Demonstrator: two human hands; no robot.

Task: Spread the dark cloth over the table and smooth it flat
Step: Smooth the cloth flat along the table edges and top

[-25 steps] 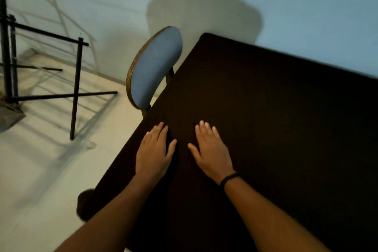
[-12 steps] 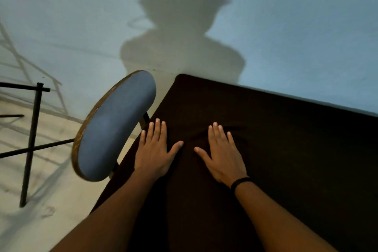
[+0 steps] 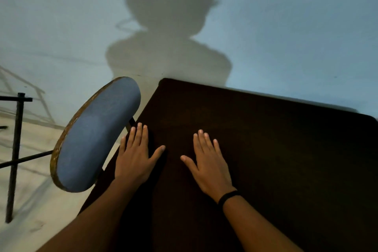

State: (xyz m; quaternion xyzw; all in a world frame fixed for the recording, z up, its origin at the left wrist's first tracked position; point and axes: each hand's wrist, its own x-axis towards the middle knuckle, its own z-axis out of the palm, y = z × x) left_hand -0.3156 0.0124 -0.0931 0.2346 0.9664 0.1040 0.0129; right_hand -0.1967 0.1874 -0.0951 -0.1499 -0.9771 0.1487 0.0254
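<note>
Now the dark brown cloth [image 3: 266, 149] lies spread over the table and covers all of the top that can be seen, from the far left corner near the wall to the right edge of the view; its surface looks even, with no clear fold, though it is very dark and small wrinkles would be hard to see. On its left side the cloth hangs down over the table edge. Both bare hands rest on it, palms down, near the left part of the table. On the left hand [image 3: 135, 159] the fingers are stretched out flat and close together, with the thumb spread to the right; this hand lies right at the left edge of the table. On the right hand [image 3: 210, 164] the fingers are also flat and open, holding nothing, with the thumb pointing to the left, and a thin black band [image 3: 228, 196] sits around its wrist. The two hands are apart, with a strip of cloth between the thumbs. Just beside the left hand stands a chair with an oval blue padded backrest in a brown wooden rim [image 3: 96, 135]. Further left a black metal frame of thin bars [image 3: 15, 149] stands on the pale floor [image 3: 30, 210]. Behind the table is a pale bluish wall [image 3: 296, 37] with the grey shadow of the person [image 3: 169, 32] on it
</note>
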